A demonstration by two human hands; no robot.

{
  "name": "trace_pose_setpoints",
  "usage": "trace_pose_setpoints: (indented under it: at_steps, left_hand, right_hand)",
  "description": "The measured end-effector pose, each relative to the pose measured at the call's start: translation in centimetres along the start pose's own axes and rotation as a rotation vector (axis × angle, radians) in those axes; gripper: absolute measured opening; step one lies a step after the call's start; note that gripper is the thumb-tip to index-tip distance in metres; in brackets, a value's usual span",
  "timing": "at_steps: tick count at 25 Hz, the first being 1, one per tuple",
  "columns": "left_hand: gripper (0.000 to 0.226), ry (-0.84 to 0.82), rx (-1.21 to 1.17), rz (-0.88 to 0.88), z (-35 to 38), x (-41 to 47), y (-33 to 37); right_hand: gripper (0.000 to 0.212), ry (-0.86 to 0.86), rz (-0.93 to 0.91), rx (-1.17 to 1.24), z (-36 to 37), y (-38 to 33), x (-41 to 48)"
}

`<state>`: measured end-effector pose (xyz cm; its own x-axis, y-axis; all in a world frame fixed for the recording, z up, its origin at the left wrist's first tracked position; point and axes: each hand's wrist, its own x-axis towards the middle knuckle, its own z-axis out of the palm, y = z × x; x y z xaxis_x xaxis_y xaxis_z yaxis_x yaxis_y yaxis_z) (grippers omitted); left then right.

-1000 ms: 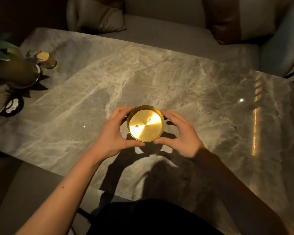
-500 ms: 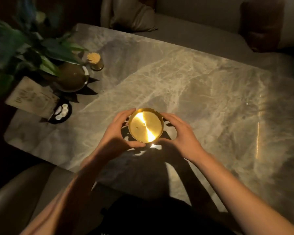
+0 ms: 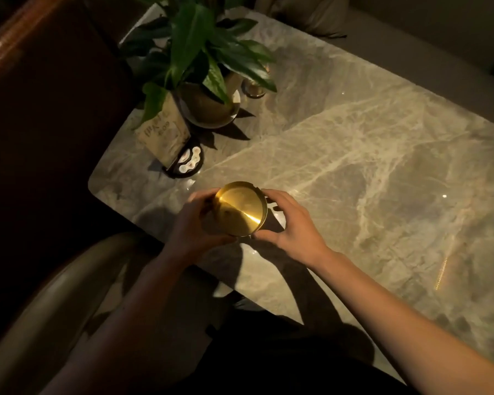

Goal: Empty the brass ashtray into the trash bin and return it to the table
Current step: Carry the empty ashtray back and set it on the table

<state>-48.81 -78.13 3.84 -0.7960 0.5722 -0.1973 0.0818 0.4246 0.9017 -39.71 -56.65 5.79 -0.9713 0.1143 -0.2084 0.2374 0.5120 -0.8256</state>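
Observation:
The round brass ashtray (image 3: pixel 241 208) is held between both hands above the near left part of the marble table (image 3: pixel 368 155). It is tilted, its open side facing up and toward me. My left hand (image 3: pixel 193 226) grips its left wall and my right hand (image 3: pixel 290 223) grips its right wall. A dark speck shows on its shiny inner floor. No trash bin is in view.
A potted green plant (image 3: pixel 200 58) stands at the table's far left, with a card stand (image 3: pixel 166 135), a dark round coaster (image 3: pixel 188 162) and a small glass (image 3: pixel 253 88) beside it. A curved chair back (image 3: pixel 49 295) is at lower left. Cushioned seating runs behind the table.
The ashtray and both hands have shifted toward the table's left near corner, and the ashtray has tilted. My view has swung left, bringing the plant and chair into sight.

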Motion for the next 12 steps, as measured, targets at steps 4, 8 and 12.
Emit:
trace_pose_setpoints:
  at_steps: [4, 8, 12]
  left_hand:
    - [0.095, 0.06, -0.059, -0.082, -2.1, -1.6, -2.7]
    - [0.087, 0.126, -0.073, -0.092, -4.6, -1.7, -5.3]
    - [0.096, 0.165, -0.04, -0.132, -7.0, -1.4, -8.8]
  right_hand:
    - [0.079, -0.075, -0.031, -0.041, 3.6, -0.8, 2.3]
    - [0.076, -0.132, -0.053, -0.076, 7.4, -1.3, 5.1]
    - [0.079, -0.18, -0.085, -0.109, 10.7, -1.7, 8.1]
